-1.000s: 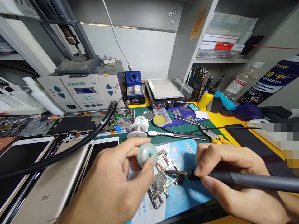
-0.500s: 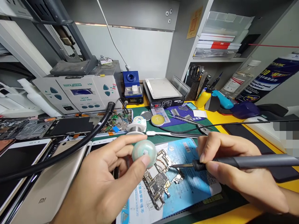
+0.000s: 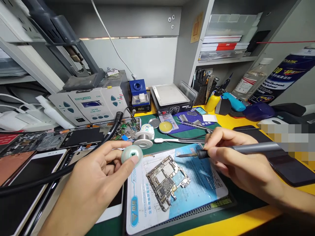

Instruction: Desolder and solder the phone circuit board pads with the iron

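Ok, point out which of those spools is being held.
The pale green spool, pinched in the left hand; the white spool, wound with silver wire, stands unheld beyond.

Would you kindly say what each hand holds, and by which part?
Left hand: green spool, thumb on its face; right hand: soldering iron, by its front grip.

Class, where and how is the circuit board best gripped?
The circuit board is probably best held by its opposite outer edges at the near end, coming from the near side: it lies flat, its upper face is densely packed, and the soldering iron has its tip close to the far end.
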A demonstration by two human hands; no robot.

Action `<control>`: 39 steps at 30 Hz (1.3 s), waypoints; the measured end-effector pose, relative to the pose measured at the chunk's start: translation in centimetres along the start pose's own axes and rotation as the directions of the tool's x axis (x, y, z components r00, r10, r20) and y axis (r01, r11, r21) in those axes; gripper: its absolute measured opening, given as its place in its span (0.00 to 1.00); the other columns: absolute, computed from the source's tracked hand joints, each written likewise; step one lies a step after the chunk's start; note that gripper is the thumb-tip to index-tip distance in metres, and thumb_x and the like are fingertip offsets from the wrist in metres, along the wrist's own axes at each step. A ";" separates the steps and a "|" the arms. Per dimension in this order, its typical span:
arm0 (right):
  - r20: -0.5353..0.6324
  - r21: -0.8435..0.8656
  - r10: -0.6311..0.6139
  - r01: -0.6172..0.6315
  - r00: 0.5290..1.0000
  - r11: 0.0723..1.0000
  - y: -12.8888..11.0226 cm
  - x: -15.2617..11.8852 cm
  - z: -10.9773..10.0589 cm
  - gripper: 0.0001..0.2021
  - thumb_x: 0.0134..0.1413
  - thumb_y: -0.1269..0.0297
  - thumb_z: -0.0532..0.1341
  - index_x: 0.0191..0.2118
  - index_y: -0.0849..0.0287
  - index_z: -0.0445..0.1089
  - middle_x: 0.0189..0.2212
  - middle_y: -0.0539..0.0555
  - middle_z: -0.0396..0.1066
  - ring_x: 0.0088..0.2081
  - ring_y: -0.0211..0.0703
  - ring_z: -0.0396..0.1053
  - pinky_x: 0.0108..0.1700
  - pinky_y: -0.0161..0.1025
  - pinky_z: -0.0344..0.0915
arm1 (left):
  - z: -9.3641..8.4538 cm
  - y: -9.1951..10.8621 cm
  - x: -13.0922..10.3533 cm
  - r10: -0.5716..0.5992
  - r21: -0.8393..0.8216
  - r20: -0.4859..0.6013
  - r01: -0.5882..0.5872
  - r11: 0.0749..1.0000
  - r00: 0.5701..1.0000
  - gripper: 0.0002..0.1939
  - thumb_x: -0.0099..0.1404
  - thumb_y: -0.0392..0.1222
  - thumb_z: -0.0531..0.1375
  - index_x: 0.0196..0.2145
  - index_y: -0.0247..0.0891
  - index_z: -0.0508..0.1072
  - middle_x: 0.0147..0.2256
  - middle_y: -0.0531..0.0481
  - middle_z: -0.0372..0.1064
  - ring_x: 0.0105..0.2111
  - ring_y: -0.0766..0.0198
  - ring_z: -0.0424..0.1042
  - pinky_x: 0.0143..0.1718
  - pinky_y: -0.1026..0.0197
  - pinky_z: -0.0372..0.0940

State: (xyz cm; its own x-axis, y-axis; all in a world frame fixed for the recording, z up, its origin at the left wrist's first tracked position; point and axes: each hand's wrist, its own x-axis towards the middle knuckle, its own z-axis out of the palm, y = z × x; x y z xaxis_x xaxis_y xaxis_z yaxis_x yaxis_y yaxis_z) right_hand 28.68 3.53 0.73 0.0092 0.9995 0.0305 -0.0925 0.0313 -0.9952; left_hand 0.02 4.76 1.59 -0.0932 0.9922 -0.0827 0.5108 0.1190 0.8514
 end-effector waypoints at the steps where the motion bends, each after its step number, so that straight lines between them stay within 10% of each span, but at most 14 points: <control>1: 0.003 0.008 0.012 -0.012 1.000 1.000 -0.1 0.1 0.1 0.06 0.52 0.67 0.72 0.28 0.56 0.76 0.17 0.45 0.63 0.17 0.32 0.53 0.18 0.30 0.49 | 0.0 -0.1 -0.3 -0.006 0.019 -0.017 0.007 1.000 1.000 0.29 0.60 0.68 0.69 0.50 0.46 0.77 0.35 0.52 0.80 0.36 0.57 0.77 0.30 0.64 0.67; 6: 0.019 0.019 0.001 -0.002 1.000 1.000 0.1 0.6 0.1 0.06 0.53 0.69 0.68 0.27 0.57 0.74 0.17 0.44 0.62 0.18 0.31 0.53 0.19 0.29 0.47 | -0.1 -1.7 -1.5 0.116 0.371 -0.014 -0.102 0.923 0.993 0.28 0.68 0.71 0.58 0.45 0.43 0.76 0.28 0.54 0.68 0.27 0.59 0.69 0.30 0.57 0.66; 10: 0.023 0.027 -0.031 0.030 0.999 0.999 0.1 0.6 0.0 0.06 0.53 0.69 0.68 0.26 0.57 0.74 0.16 0.43 0.62 0.18 0.31 0.53 0.19 0.29 0.47 | 0.1 -1.7 -2.5 0.273 0.518 -0.082 -0.193 0.833 0.958 0.25 0.69 0.67 0.60 0.46 0.43 0.77 0.43 0.43 0.74 0.37 0.50 0.72 0.41 0.48 0.67; 17: -0.007 0.065 -0.063 0.063 0.998 0.996 -0.5 1.0 0.2 0.06 0.50 0.66 0.68 0.26 0.57 0.72 0.15 0.43 0.61 0.17 0.31 0.51 0.18 0.30 0.45 | 2.1 0.4 -5.0 0.636 0.594 0.243 -0.631 0.499 0.732 0.24 0.72 0.54 0.64 0.59 0.40 0.74 0.47 0.42 0.81 0.48 0.43 0.78 0.47 0.49 0.70; 28: -0.131 0.125 -0.115 0.132 0.985 0.983 -1.4 1.5 -0.2 0.07 0.47 0.66 0.69 0.24 0.57 0.71 0.14 0.41 0.59 0.16 0.30 0.51 0.18 0.30 0.46 | 3.2 1.9 -4.7 0.522 0.420 0.037 -0.487 0.765 0.852 0.26 0.58 0.48 0.68 0.54 0.39 0.79 0.44 0.40 0.78 0.46 0.39 0.75 0.50 0.41 0.65; 33: -0.197 0.182 -0.097 0.134 0.976 0.974 -2.0 2.0 -0.3 0.09 0.46 0.63 0.69 0.23 0.56 0.69 0.12 0.42 0.59 0.13 0.30 0.51 0.16 0.31 0.43 | 2.3 2.6 -4.6 0.221 0.003 -0.124 -0.222 0.975 0.967 0.30 0.55 0.48 0.74 0.54 0.41 0.76 0.46 0.44 0.80 0.36 0.52 0.74 0.46 0.49 0.68; 39: -0.195 0.240 -0.059 0.106 0.979 0.965 -2.0 1.9 -0.4 0.12 0.46 0.63 0.71 0.20 0.56 0.68 0.13 0.44 0.57 0.15 0.31 0.49 0.18 0.33 0.41 | 0.7 4.2 -4.8 -0.048 -0.690 0.231 0.198 0.696 0.972 0.23 0.61 0.58 0.71 0.41 0.35 0.86 0.38 0.39 0.85 0.35 0.55 0.80 0.31 0.60 0.72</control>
State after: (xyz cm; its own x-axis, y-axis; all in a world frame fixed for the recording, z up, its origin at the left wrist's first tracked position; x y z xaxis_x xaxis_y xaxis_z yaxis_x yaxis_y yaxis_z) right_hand 29.31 5.36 2.71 0.2087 0.9754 0.0708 -0.3269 0.1378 -0.9350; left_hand 3.18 0.47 5.22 0.0824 0.9672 -0.2404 -0.2529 0.2536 0.9337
